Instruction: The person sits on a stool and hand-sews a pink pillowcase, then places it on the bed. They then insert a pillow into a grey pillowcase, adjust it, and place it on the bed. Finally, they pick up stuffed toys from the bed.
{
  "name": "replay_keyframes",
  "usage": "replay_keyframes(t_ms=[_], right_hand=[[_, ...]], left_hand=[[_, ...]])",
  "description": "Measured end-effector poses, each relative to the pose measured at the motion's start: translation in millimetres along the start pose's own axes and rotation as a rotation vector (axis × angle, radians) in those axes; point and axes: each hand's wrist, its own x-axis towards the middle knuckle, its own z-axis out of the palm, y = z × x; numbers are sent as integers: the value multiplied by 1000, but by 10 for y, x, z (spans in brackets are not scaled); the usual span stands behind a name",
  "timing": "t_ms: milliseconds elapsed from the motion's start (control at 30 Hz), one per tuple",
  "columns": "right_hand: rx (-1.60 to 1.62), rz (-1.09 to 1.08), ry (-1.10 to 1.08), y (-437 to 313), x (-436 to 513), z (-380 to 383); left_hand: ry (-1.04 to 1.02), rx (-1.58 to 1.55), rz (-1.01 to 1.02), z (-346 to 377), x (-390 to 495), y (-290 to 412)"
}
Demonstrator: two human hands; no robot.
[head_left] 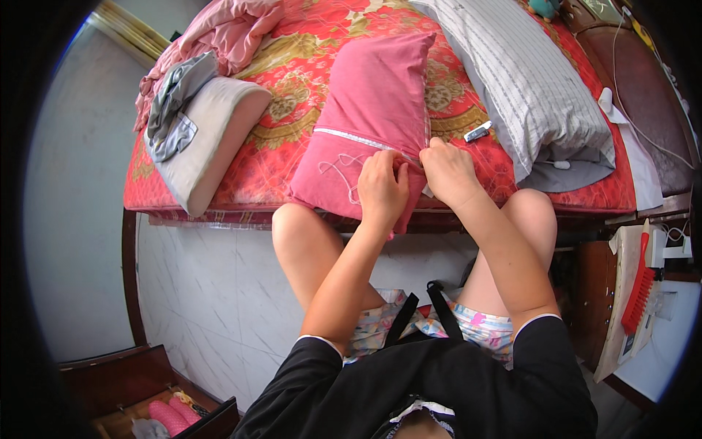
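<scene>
A pink pillow (373,88) lies at the bed's near edge, with a white zipper band (351,137) across it. My left hand (384,184) rests at the band, its fingers bent against the pink cloth near the pillow's right side. Just right of it, my right hand (447,167) pinches the cloth at the band's right end. The fingertips of both hands are partly hidden. Loose pale thread (345,178) lies in loops on the pillow, left of my left hand. A small white and dark object (478,131) lies on the bed to the right of the pillow.
A foam contour pillow (219,120) with grey cloth (184,104) on it lies left, near a pink blanket (236,33). A striped pillow (537,82) lies right. Below right, a red brush (639,291) lies on a cabinet. An open drawer (118,384) stands lower left.
</scene>
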Motion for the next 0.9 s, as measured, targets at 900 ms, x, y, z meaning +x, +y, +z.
replay_keyframes(t_ms=[900], right_hand=[[612,254,441,371,238,78]], left_hand=[[62,225,-400,-772,141,-425]])
